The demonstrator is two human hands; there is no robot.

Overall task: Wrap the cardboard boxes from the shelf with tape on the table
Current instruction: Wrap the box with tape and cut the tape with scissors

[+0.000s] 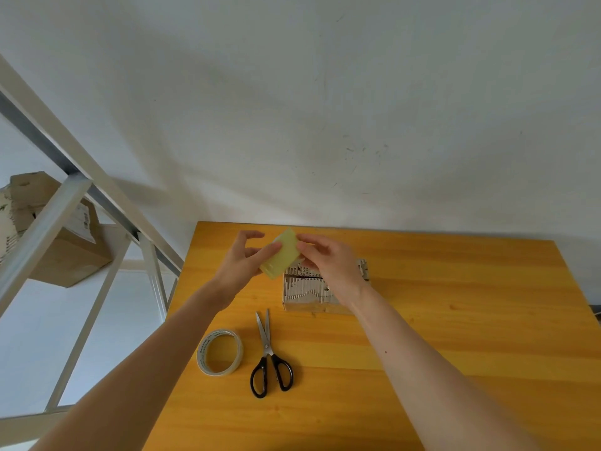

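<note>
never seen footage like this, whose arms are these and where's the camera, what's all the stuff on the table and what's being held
There is no machine here. The two bare arms belong to a person, and the single picture comes from a wide-angle camera worn on their head, looking forward and down. The left hand and right hand together hold a yellowish roll of tape above an orange wooden table. Below the right hand, a small cardboard box lies on the table. Nearer the person lie a second tape roll and black-handled scissors. At the left, a metal shelf holds more cardboard boxes.
</note>
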